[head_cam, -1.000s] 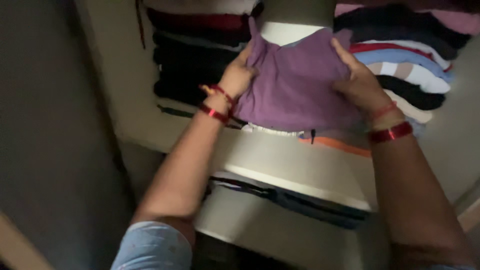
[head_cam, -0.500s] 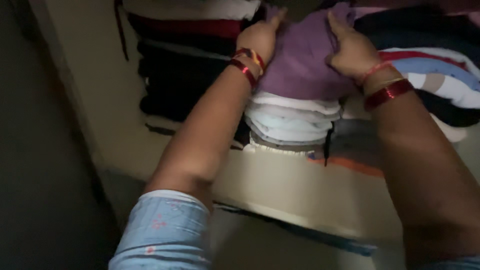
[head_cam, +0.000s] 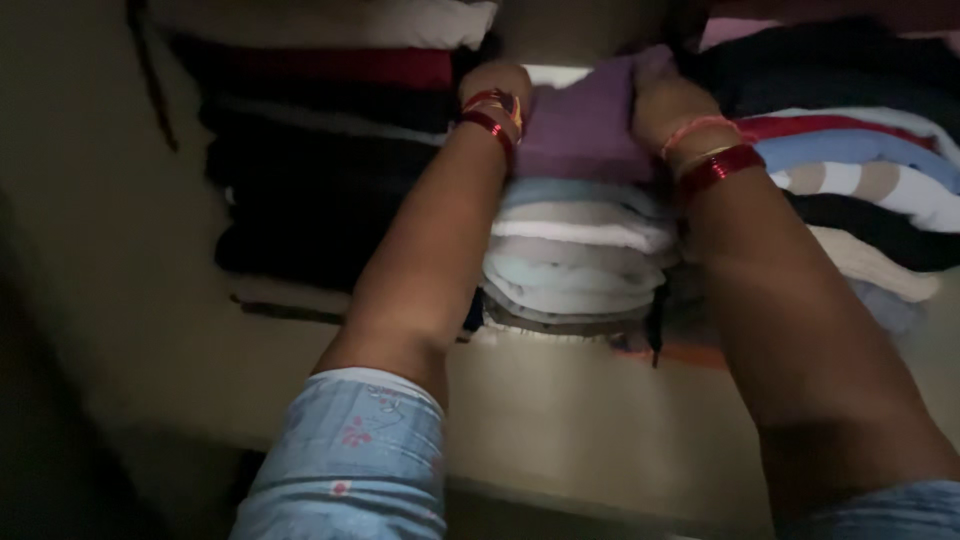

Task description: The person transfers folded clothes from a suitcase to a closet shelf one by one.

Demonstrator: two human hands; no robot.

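- The left hand [head_cam: 497, 82] was curled at the left edge of a folded purple garment [head_cam: 585, 130], its fingers closed onto the cloth and mostly hidden behind it.
- The right hand [head_cam: 668, 100] gripped the right edge of the same garment, fingers bent over the cloth; how far they wrapped under it could not be made out in the dim light.
- The purple garment lay on top of the middle stack of folded clothes [head_cam: 580, 255], at the far end of the shelf [head_cam: 560, 400], between the two hands and touching both.
- That middle stack was made of pale layers, white, grey and light blue, piled flat beneath the purple piece.
- Left of it stood a dark stack [head_cam: 320, 170], mostly black with a red layer near the top and a white piece above that.
- Right of it stood a mixed stack [head_cam: 870, 180] with red, blue, striped beige-and-white, black and cream folds.
- Red bangles [head_cam: 490, 112] circled the left wrist, and a broad red bangle [head_cam: 720, 168] with a thin thread above it circled the right wrist.
- A light blue patterned sleeve [head_cam: 355, 460] covered the near left upper arm.
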